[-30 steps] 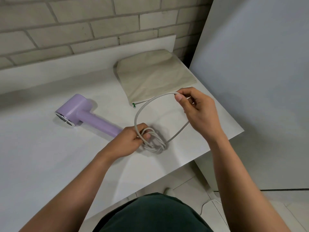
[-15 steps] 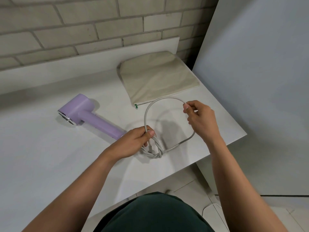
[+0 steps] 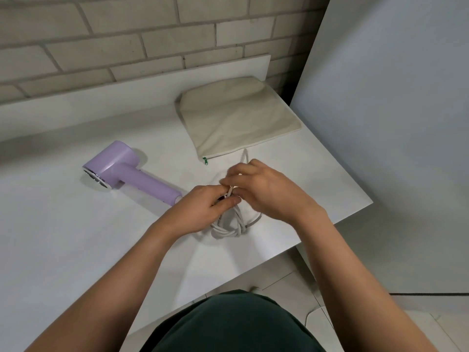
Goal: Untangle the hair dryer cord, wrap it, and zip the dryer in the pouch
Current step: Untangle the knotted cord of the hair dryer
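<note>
A dark green garment (image 3: 236,323) fills the near edge. Above it, on the smooth white table (image 3: 63,237), the pale grey rubbery cord (image 3: 228,228) lies in a twisted bundle of loops. The left hand (image 3: 203,212) pinches the bundle's top; the right hand (image 3: 266,191) grasps a strand beside it, fingers touching. Left lies the glossy lilac hair dryer (image 3: 121,171), T-shaped with a chrome rim. Farther back rests a flat beige fabric pouch (image 3: 236,115) with a green zipper pull (image 3: 205,161), then a brick wall (image 3: 127,41).

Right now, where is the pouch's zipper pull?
In the head view, the green zipper pull sits at the pouch's near-left corner, on the table, between the hair dryer and the right hand.
</note>
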A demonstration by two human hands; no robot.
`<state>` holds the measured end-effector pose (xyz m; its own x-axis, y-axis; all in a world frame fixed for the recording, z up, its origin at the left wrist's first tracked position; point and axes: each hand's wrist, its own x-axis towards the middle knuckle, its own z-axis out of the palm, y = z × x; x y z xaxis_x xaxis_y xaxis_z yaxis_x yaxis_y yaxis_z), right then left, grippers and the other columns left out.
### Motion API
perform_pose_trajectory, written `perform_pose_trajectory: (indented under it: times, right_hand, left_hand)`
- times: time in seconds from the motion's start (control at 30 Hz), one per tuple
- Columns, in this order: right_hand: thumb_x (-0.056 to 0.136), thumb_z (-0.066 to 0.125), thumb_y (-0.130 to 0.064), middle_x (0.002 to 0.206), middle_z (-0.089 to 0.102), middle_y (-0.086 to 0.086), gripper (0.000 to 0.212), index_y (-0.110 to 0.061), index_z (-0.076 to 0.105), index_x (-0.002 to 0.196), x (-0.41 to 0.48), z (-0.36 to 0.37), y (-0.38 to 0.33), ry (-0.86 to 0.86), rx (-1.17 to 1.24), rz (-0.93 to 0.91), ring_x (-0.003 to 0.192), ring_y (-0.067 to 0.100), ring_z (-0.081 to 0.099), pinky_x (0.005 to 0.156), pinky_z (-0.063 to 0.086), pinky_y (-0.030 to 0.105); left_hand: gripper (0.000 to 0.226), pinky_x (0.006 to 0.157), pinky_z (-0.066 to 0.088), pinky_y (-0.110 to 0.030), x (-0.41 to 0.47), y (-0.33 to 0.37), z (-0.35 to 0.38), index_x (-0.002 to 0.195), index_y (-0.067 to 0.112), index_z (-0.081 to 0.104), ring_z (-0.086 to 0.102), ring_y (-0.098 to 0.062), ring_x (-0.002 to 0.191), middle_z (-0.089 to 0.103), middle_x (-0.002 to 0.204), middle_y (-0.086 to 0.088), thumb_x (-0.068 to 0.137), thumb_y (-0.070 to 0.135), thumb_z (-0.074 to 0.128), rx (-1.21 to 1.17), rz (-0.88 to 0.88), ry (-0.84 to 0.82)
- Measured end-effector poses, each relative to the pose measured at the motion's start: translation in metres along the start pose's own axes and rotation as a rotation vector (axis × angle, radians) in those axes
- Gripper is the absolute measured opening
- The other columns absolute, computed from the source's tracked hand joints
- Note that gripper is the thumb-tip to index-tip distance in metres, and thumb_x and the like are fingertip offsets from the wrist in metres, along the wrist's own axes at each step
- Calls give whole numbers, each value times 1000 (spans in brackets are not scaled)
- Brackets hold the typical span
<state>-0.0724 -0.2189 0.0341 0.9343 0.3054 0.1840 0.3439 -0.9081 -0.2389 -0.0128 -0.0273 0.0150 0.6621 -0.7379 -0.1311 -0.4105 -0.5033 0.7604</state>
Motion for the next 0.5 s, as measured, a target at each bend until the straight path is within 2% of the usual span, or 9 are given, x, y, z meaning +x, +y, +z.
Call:
perform_pose_trajectory:
  times: [0.03, 0.1, 0.17, 0.23, 0.3, 0.37, 0.43, 0.5]
  right_hand:
    - [100, 60, -27, 122, 66, -6, 29, -27, 71, 127, 0, -1, 4, 22, 17, 20, 98, 23, 57, 71, 58, 49]
    - [100, 56, -41, 108, 69, -8, 29, -28, 76, 116, -5, -7, 11, 102, 61, 61, 94, 23, 62, 68, 57, 48]
    - [101, 58, -42, 103, 70, -9, 25, -29, 76, 112, -14, -15, 20, 212, 93, 121, 90, 23, 64, 69, 56, 47]
    - [101, 63, -39, 100, 72, -10, 20, -28, 77, 109, -21, -19, 28, 303, 146, 211, 83, 16, 63, 69, 56, 45]
    - [100, 67, -35, 96, 72, -11, 16, -26, 78, 107, -23, -19, 30, 361, 197, 268, 72, 8, 56, 68, 53, 40]
    - [100, 68, -31, 92, 71, -10, 14, -23, 78, 106, -23, -17, 26, 391, 219, 274, 66, 7, 52, 66, 51, 36]
    - [101, 68, -30, 90, 70, -9, 14, -21, 78, 107, -21, -18, 20, 416, 217, 246, 66, 7, 53, 64, 49, 31]
    - [101, 67, -29, 88, 69, -7, 16, -20, 78, 109, -18, -23, 14, 458, 209, 222, 68, 8, 55, 64, 49, 29]
  left_hand:
    - [35, 58, 37, -26, -1, 1, -1, 71, 32, 57, 48, -5, 58, 49, 59, 11, 102, 47, 54, -42, 2, 11]
    - [39, 68, 44, -32, -3, 2, -3, 78, 30, 59, 53, -9, 65, 54, 66, 7, 100, 60, 47, -129, -20, 38]
    - [55, 86, 50, -37, -5, 3, -8, 95, 24, 60, 59, -15, 83, 63, 84, 4, 97, 72, 34, -195, -75, 53]
    - [58, 95, 47, -38, -5, 2, -10, 107, 28, 58, 57, -12, 90, 61, 89, 15, 98, 75, 25, -233, -100, 68]
    - [51, 92, 45, -35, -4, 2, -11, 112, 35, 57, 55, -7, 88, 56, 83, 26, 101, 71, 23, -253, -119, 85]
    - [47, 88, 44, -32, 0, 6, -12, 116, 39, 57, 55, -5, 88, 57, 80, 31, 103, 67, 23, -257, -151, 81]
    - [46, 89, 47, -35, 4, 6, -11, 116, 38, 60, 59, -10, 93, 64, 89, 26, 105, 63, 22, -246, -180, 42]
    - [43, 92, 48, -36, 6, 3, -9, 116, 31, 63, 63, -17, 102, 70, 105, 10, 108, 50, 25, -236, -209, -21]
